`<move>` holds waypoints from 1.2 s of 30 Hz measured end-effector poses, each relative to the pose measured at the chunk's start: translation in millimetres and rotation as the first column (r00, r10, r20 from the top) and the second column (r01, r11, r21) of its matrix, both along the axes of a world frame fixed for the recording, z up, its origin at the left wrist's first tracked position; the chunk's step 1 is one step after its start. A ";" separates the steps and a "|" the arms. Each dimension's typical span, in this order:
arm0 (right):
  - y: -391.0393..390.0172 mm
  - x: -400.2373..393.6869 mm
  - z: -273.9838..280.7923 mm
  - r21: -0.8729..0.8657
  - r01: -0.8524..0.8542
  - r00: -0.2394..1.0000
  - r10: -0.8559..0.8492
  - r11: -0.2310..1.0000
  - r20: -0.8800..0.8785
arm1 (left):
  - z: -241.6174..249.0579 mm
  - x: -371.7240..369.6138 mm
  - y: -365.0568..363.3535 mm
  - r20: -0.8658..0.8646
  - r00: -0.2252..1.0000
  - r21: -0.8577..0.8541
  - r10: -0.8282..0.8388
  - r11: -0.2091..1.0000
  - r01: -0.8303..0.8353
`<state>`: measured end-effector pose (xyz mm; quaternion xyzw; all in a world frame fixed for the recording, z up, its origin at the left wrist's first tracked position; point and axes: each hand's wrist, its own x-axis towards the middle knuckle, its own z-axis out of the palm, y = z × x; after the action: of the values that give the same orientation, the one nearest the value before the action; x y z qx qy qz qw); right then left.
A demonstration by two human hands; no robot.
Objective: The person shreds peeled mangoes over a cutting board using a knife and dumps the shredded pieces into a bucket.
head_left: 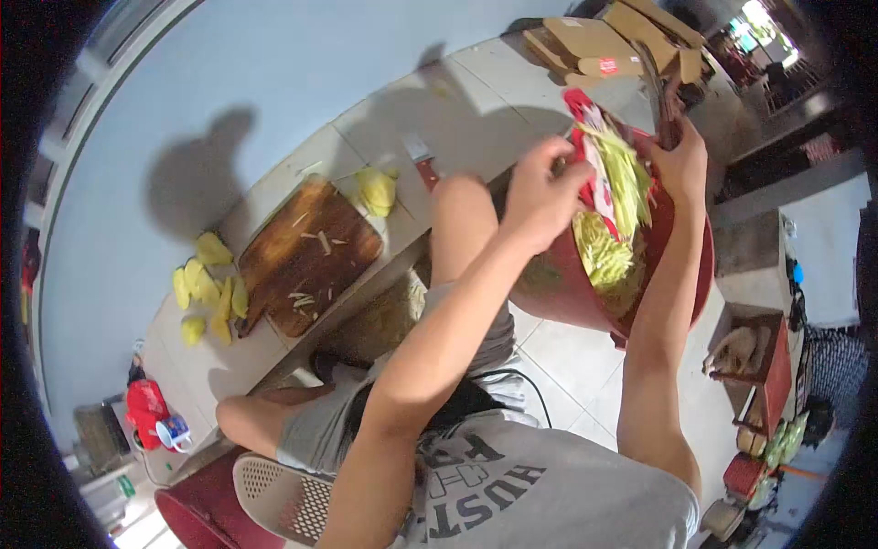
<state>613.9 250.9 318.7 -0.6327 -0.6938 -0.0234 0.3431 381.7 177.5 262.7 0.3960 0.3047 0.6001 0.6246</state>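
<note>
A red and white bag (594, 174) with pale green shredded pieces (625, 178) spilling from it is held over a large red bucket (567, 288). My left hand (546, 194) grips the bag's edge, with its fingers curled. On the other side, my right hand (679, 163) is closed at the bag's far edge, by a dark brown object I cannot make out. More green shreds (608, 261) lie inside the bucket, below the bag. A wooden cutting board (297, 252) with a few shreds lies on the tiled ledge.
Peeled yellow-green pieces (208, 282) lie left of the board, and another (376, 190) right of it. A red-handled knife (422, 163) rests near my knee. Cardboard boxes (594, 41) are at the back. A mug (172, 432) stands lower left.
</note>
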 end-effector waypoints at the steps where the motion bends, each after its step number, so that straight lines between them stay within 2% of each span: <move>1: -9.9 16.6 -4.4 -0.016 0.084 0.996 -0.084 0.996 0.002 | -9.6 18.8 4.9 -0.100 0.989 -0.046 -0.105 0.994 0.101; 2: -16.6 28.2 -9.6 -0.034 0.162 0.987 -0.162 0.986 0.006 | -38.8 40.5 18.8 -0.337 0.937 0.023 -0.092 0.994 0.106; 3: -21.4 38.8 -19.6 -0.035 0.170 0.986 -0.169 0.985 0.004 | -46.7 53.5 17.8 -0.337 0.932 -0.051 -0.135 0.991 0.125; 4: -25.7 47.5 -30.3 -0.045 0.175 0.979 -0.179 0.983 -0.098 | -52.1 62.9 15.0 -0.334 0.926 -0.125 -0.176 0.982 0.141; 5: -25.8 56.9 -37.8 -0.055 0.177 0.962 -0.185 0.983 -0.200 | -58.5 68.7 14.6 -0.337 0.924 -0.125 -0.178 0.982 0.143; 7: -28.2 62.7 -45.7 -0.064 0.193 0.959 -0.202 0.979 -0.199 | -64.2 73.6 12.8 -0.181 0.943 -0.180 -0.280 0.952 0.248; 8: -31.1 63.6 -53.4 -0.077 0.206 0.956 -0.218 0.975 -0.194 | -68.4 74.0 12.5 -0.188 0.939 -0.192 -0.289 0.948 0.254; 10: -38.8 57.3 -49.7 -0.060 0.206 0.962 -0.213 0.977 -0.173 | -52.5 61.9 9.7 0.055 0.969 -0.224 -0.243 0.942 0.249; 11: -38.1 56.4 -48.1 -0.065 0.158 0.962 -0.169 0.985 -0.217 | -69.1 60.6 21.3 -0.317 0.930 -0.081 -0.184 0.983 0.167; 12: -38.5 55.0 -45.9 -0.070 0.106 0.959 -0.121 0.992 -0.258 | -64.3 55.5 19.7 -0.314 0.931 -0.079 -0.184 0.983 0.168; 14: -35.9 49.6 -45.5 -0.058 0.158 0.960 -0.167 0.986 -0.226 | -52.8 41.4 19.7 0.068 0.931 -0.155 -0.358 0.918 0.364; 15: -37.2 45.8 -46.0 -0.051 0.140 0.955 -0.148 0.989 -0.258 | -50.5 35.7 15.9 0.333 0.888 -0.149 -0.316 0.913 0.381; 17: -39.2 39.3 -50.1 -0.041 0.118 0.950 -0.125 0.992 -0.288 | -53.3 17.0 21.8 0.406 0.859 -0.077 -0.312 0.925 0.373; 19: -32.3 35.4 -55.6 -0.051 0.095 0.957 -0.105 0.994 -0.272 | -51.6 -9.6 21.3 0.527 0.780 0.001 -0.338 0.918 0.397; 20: -28.3 33.9 -57.4 -0.040 0.074 0.959 -0.082 0.996 -0.271 | -48.5 -26.0 19.8 0.525 0.786 0.011 -0.327 0.926 0.377; 22: -30.7 26.0 -59.6 -0.076 0.034 0.966 -0.052 0.997 -0.253 | -45.8 -61.2 8.9 0.619 0.775 -0.142 -0.129 0.952 0.272; 23: -36.1 19.5 -56.2 -0.085 -0.021 0.944 -0.008 0.996 -0.331 | -47.1 -81.6 0.1 0.642 0.762 -0.129 -0.080 0.969 0.210; 24: -43.2 0.3 -44.9 -0.117 0.022 0.941 -0.060 0.993 -0.332 | -44.9 -105.4 -7.8 0.642 0.765 -0.129 -0.048 0.977 0.170; 25: -44.2 -11.2 -44.3 0.021 -0.104 0.921 0.104 0.994 -0.375 | -41.5 -132.0 -17.3 0.642 0.766 -0.124 -0.026 0.983 0.138; 26: -48.6 -29.8 -36.8 0.006 -0.139 0.879 0.127 0.990 -0.459 | -37.9 -159.5 -29.9 0.641 0.768 -0.126 0.004 0.987 0.101; 27: -50.2 -31.9 -31.3 -0.197 -0.057 0.894 -0.038 0.979 -0.446 | -32.3 -185.0 -43.7 0.606 0.790 -0.145 0.093 0.989 -0.005; 28: -50.8 -39.7 -25.6 -0.161 -0.073 0.965 0.029 0.984 -0.259 | -50.8 -216.1 -50.0 0.552 0.821 -0.108 0.146 0.989 -0.103; 30: -54.8 -64.6 -19.8 -0.128 -0.131 0.945 0.084 0.983 -0.315 | -49.7 -270.6 -71.2 0.440 0.858 -0.128 0.266 0.964 -0.233; 31: -52.6 -70.3 -22.0 -0.177 -0.184 0.901 0.094 0.967 -0.423 | -44.2 -292.9 -79.6 0.337 0.885 -0.176 0.322 0.945 -0.277; 33: -49.3 -89.4 -27.3 -0.149 -0.274 0.888 0.191 0.950 -0.420 | -34.4 -321.1 -90.2 0.154 0.873 -0.241 0.462 0.875 -0.421; 34: -45.3 -99.7 -32.7 -0.120 -0.345 0.867 0.267 0.931 -0.421 | -34.1 -329.9 -94.1 0.158 0.864 -0.240 0.479 0.867 -0.437; 36: -31.2 -114.3 -48.8 -0.189 -0.386 0.892 0.312 0.903 -0.327 | -34.3 -346.3 -101.5 0.121 0.815 -0.230 0.567 0.814 -0.533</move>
<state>499.5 219.7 269.9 -0.5312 -0.7364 0.2191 0.3571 35.4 76.0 228.4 0.1734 0.4022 0.7582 0.4830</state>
